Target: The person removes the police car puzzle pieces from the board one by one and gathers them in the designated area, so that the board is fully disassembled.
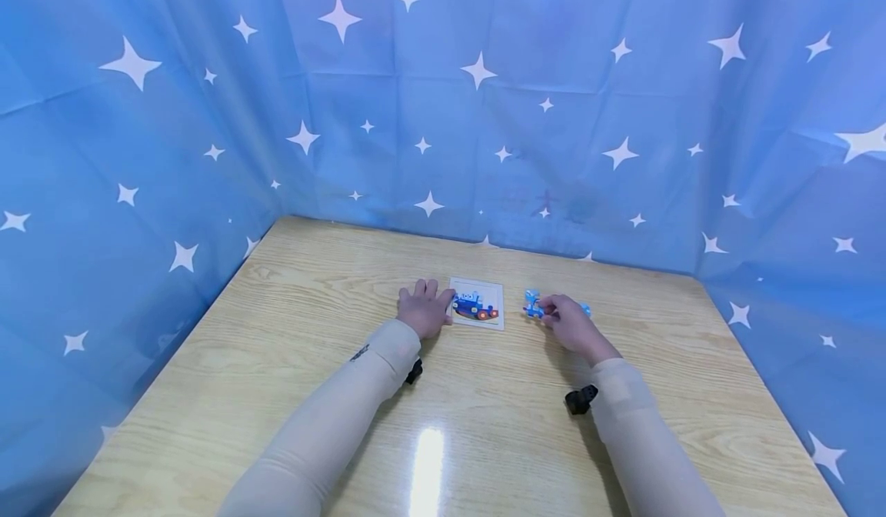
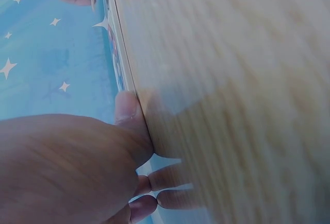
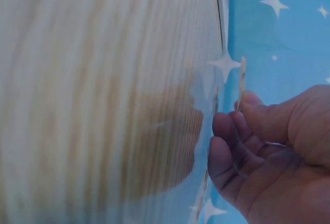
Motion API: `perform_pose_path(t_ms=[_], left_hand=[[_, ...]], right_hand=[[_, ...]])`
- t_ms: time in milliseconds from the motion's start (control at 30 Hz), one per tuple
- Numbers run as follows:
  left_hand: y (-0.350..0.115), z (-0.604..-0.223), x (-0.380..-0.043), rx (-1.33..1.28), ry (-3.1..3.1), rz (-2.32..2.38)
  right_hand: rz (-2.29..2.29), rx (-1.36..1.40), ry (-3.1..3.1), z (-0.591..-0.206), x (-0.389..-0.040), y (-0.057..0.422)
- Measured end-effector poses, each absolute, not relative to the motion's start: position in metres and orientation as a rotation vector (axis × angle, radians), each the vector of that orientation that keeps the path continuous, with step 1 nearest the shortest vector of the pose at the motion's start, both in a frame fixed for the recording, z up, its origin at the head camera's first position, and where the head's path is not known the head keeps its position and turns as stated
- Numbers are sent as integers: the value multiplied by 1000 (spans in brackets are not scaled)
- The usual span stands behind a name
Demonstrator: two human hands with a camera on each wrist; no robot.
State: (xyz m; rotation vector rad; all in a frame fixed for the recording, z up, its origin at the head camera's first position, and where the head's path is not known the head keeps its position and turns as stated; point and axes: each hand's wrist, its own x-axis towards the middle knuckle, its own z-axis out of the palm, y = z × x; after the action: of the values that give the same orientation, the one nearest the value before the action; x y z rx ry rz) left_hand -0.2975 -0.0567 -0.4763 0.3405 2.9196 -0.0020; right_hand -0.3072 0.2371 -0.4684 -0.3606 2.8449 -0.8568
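A square picture board, apparently a jigsaw with a blue cartoon train, lies flat on the table. My left hand rests at its left edge, fingers spread, and in the left wrist view the thumb touches the board's side. To the right of the board, my right hand pinches a thin flat puzzle piece between thumb and fingertips, held on edge above the table. Blue pieces lie around that hand; one piece shows behind it. The held piece's printed face is edge-on in the right wrist view.
The wooden table ends at a blue curtain with white stars at the back and both sides. A black wrist camera sits under the right cuff, and another black camera under the left.
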Motion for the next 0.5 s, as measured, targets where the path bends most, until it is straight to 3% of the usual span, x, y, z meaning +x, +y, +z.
perform_pose_path(t_ms=[500], left_hand=[[-58, -479, -299, 338, 2921, 47]], right_hand=[[-879, -360, 2841, -471, -307, 253]])
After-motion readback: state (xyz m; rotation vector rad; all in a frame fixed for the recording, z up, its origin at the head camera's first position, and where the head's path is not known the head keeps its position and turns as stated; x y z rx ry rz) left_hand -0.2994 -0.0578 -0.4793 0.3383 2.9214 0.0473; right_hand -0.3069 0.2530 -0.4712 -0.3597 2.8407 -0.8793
